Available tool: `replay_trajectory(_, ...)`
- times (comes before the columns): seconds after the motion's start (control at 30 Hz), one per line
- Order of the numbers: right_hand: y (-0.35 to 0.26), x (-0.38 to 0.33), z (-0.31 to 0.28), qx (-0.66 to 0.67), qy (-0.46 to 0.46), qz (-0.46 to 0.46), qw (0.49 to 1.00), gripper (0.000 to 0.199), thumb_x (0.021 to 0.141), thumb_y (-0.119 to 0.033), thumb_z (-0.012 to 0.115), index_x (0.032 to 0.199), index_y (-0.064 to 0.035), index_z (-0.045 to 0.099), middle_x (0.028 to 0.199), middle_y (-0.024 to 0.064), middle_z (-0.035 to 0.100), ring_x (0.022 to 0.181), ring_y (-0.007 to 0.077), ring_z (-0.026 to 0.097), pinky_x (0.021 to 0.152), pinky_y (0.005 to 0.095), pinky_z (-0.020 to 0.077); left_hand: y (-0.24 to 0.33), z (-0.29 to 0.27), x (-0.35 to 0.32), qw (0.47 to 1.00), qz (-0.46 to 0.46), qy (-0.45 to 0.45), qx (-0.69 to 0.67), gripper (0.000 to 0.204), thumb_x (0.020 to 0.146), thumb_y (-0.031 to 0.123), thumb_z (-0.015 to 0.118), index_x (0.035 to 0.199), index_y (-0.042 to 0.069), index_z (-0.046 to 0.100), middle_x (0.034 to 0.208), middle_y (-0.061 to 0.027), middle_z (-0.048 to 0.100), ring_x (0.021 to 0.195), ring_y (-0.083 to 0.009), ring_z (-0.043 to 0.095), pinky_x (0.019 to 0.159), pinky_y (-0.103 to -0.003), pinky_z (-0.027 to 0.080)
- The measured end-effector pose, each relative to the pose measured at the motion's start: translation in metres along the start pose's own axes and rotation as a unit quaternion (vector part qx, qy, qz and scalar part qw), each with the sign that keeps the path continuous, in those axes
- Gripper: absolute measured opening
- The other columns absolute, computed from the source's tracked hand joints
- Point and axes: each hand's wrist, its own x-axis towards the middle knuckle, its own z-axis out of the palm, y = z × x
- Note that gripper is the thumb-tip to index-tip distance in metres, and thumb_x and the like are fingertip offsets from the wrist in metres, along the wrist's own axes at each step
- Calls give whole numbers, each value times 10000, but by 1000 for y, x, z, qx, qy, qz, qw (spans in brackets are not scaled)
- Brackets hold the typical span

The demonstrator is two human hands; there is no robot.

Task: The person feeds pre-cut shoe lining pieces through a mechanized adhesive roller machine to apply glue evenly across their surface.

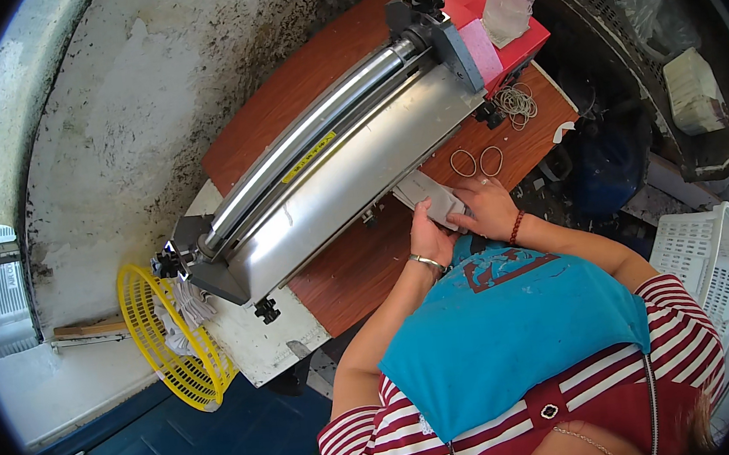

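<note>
Both hands are partly closed on a stack of pale flat pieces (428,197) at the near edge of the steel roller machine (358,162). The left hand (429,237) grips with its thumb uppermost; the right hand (487,207) curls over the stack's right side. The pieces look like paper or cloth, hard to tell which. On the worktop (345,295), a tangle of rubber bands (515,106) lies near the machine's right end.
</note>
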Motion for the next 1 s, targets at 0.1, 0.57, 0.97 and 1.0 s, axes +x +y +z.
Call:
replay_trajectory(0.1, -9, -4, 1, -33, 44, -18, 998, 426, 759, -360, 688, 1021, -28, 633, 1061, 135, 596, 960, 317, 564, 835, 441, 440, 9, 5, -7, 999, -31, -16, 15, 546, 876, 438, 402, 1281, 75, 453, 1256, -92, 520, 1175, -261, 467, 1013, -465, 338)
replay_trajectory(0.57, -34, -6, 12, 21, 112, 20, 993, 371, 715, -219, 722, 1017, -39, 602, 961, 135, 587, 920, 334, 562, 787, 433, 460, 18, -4, -14, 997, -47, -54, 26, 607, 849, 459, 412, 1318, 74, 419, 1312, -96, 485, 1217, -259, 441, 1029, -454, 316)
replay_trajectory(0.97, -57, -2, -54, 508, -68, 122, 850, 344, 764, -100, 661, 1074, -20, 536, 981, 2, 579, 885, 66, 561, 779, 254, 475, 40, -29, -69, 998, -32, -45, 16, 585, 802, 427, 427, 1299, 119, 452, 1276, -51, 517, 1096, -240, 478, 968, -376, 309)
replay_trajectory(1.0, -64, 3, -66, 508, -71, 115, 851, 344, 764, -100, 661, 1074, -20, 536, 981, 2, 579, 885, 66, 561, 779, 254, 475, 44, -37, -79, 995, -27, -92, 3, 578, 801, 420, 433, 1295, 120, 459, 1267, -42, 528, 1079, -238, 482, 962, -368, 315)
